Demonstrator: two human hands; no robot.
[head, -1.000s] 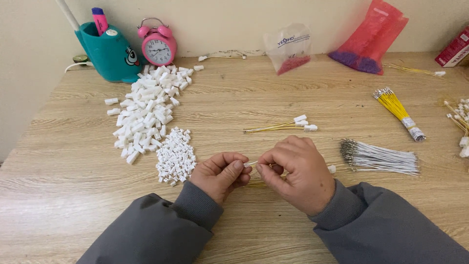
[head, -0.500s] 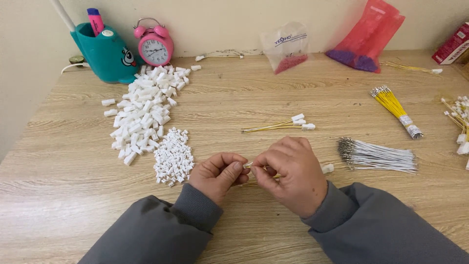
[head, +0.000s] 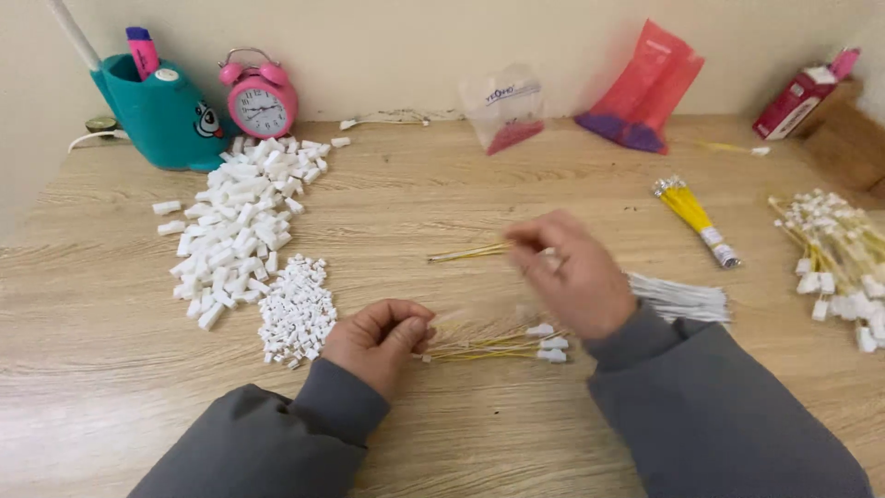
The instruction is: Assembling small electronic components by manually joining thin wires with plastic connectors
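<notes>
Hands at a wooden table (head: 442, 203) during assembly of thin yellow wires with white connectors. Left hand (head: 380, 339) rests with fingers curled, pinching the bare ends of a small bundle of yellow wires (head: 489, 347) whose white-capped ends lie on the table. Right hand (head: 567, 272), blurred, is raised with fingertips closed on a single yellow wire (head: 466, 253). Finished pieces appear to lie in a heap of capped wires (head: 834, 249) at far right. Much seems left: a large pile of white housings (head: 235, 226), a smaller pile of white plugs (head: 295, 309), a yellow wire bundle (head: 693, 217) and a white wire bundle (head: 682, 297).
</notes>
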